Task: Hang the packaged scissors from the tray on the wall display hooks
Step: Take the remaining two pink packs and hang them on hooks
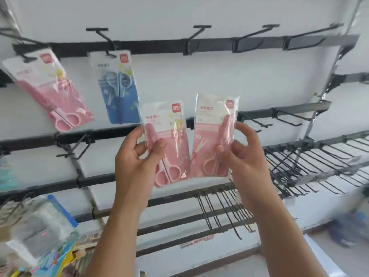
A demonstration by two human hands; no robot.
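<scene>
- Left hand [137, 156] pinches one pink scissors pack [165, 142]; right hand [242, 154] pinches a second pink pack [213, 134], both upright before the wall.
- Step: carrying to hang.
- Next, likely: thread a pack's top hole onto the empty hook [199, 31] overhead.

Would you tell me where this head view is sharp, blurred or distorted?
Head view: the two pink packs in the left hand and right hand are fairly sharp; hanging packs and lower-left goods smear; the rails bow from the wide-angle lens.
</scene>
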